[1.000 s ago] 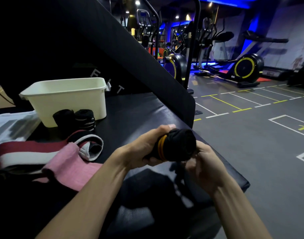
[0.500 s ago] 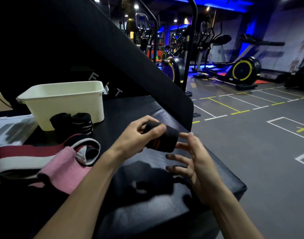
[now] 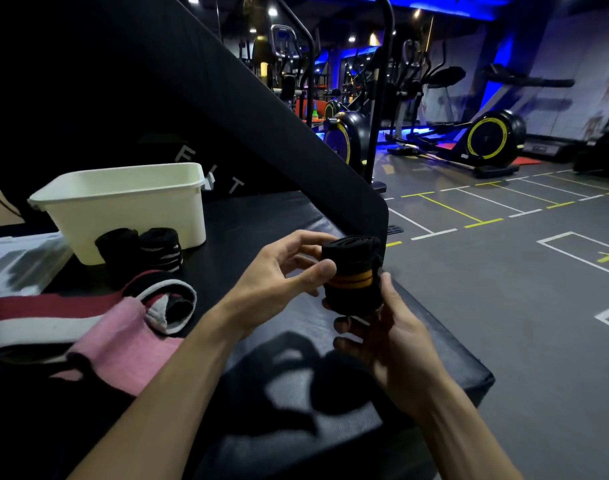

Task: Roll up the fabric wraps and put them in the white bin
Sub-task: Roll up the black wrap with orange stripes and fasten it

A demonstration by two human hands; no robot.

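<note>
While the left hand [image 3: 279,275] pinches the rolled black fabric wrap with orange stripes [image 3: 353,275], the half-curled right hand [image 3: 382,336] cups it underneath. Left of them, two black rolls [image 3: 140,249] stand touching one white plastic bin [image 3: 123,206].

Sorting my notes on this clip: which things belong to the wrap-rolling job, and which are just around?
Job: black orange-striped rolled wrap, white plastic bin, two black rolled wraps, pink fabric wrap, maroon-white wrap.
Around: yellow-rimmed exercise machines, white folded cloth.

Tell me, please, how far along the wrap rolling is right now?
Two rolled wraps stand outside the white bin, whose inside is hidden. The left hand and right hand hold a rolled black wrap. The pink wrap and striped wrap lie unrolled.
</note>
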